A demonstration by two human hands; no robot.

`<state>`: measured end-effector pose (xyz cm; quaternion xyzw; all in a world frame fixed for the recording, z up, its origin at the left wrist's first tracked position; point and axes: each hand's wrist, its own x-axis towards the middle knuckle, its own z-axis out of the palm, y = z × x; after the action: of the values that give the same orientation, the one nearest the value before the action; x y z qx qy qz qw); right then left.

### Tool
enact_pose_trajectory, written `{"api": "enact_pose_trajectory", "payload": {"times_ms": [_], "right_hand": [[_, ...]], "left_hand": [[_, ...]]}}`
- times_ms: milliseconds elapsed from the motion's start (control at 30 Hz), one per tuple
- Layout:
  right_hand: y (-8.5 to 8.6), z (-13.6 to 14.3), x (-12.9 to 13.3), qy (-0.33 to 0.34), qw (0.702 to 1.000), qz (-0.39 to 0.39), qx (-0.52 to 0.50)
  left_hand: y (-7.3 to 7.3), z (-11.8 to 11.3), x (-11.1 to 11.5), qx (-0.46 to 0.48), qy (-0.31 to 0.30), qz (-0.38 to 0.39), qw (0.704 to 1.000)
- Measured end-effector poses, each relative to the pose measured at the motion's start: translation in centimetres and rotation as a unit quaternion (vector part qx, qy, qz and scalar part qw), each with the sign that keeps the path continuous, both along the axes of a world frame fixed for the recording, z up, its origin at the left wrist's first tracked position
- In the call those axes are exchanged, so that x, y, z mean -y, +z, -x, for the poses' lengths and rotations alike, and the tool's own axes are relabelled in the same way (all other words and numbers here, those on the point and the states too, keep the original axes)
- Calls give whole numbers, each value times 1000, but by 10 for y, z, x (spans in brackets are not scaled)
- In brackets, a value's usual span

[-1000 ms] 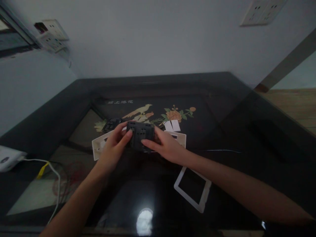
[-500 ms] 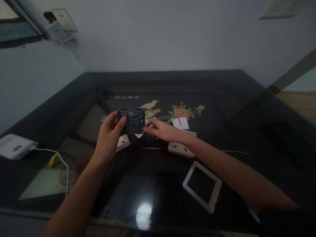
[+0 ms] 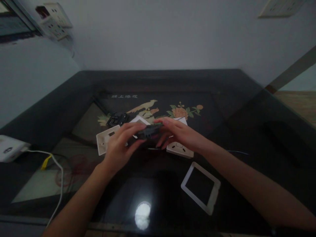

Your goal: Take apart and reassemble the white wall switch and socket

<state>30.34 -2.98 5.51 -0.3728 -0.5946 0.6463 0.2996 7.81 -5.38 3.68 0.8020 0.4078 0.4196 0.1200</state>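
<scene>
A dark plastic frame (image 3: 148, 131), blurred and seen nearly edge-on, is held over the middle of the table. My left hand (image 3: 120, 141) grips its left end between thumb and fingers. On its right end are the fingers of my right hand (image 3: 176, 131), partly smeared by motion. Behind my left hand lies another black plastic part (image 3: 116, 119). A white box (image 3: 101, 142) sits partly hidden by that hand. A second white box (image 3: 179, 149) is below my right hand, with white pieces (image 3: 182, 120) behind it. Between the hands, farther back, is a white frame (image 3: 141, 119).
An empty white rectangular frame (image 3: 197, 195) lies on the glossy black table (image 3: 158, 80) at the front right. At the left a white device (image 3: 12, 148) has a white cable (image 3: 61, 177) with a yellow tag. Sockets (image 3: 58, 16) are on the wall.
The dark frame has moved right and slightly down and tilted from facing the camera to nearly edge-on. Both hands moved right with it, uncovering the black part and more of the left white box.
</scene>
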Motion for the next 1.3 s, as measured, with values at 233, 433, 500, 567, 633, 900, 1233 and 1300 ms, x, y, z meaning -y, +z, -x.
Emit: {"api": "enact_pose_trajectory", "payload": {"times_ms": [233,433,500,567,633,900,1233,1300], "right_hand": [[-7,-18,26,-85,968,171,-163],[-8,-23,26,-169,976,68,-119],[-9,-21,28,-167,983,10,-80],[-11,-22,28,-146,987,-59,-19],[-13,-28,20,-115,981,-142,69],[-43,-84,-58,-131,881,-309,333],[-66,-77,-68,-48,829,-381,407],[-68,-76,-71,-40,829,-386,403]], "left_hand": [[-5,-18,16,-75,-95,-99,988],[-10,-40,25,239,-132,345,898],[-11,-47,29,348,-140,453,808],[-12,-53,31,413,-112,501,752],[-13,-56,31,438,-81,519,730],[-14,-56,29,466,-62,545,694],[-12,-55,29,465,-69,551,690],[-11,-55,30,467,-67,553,687]]}}
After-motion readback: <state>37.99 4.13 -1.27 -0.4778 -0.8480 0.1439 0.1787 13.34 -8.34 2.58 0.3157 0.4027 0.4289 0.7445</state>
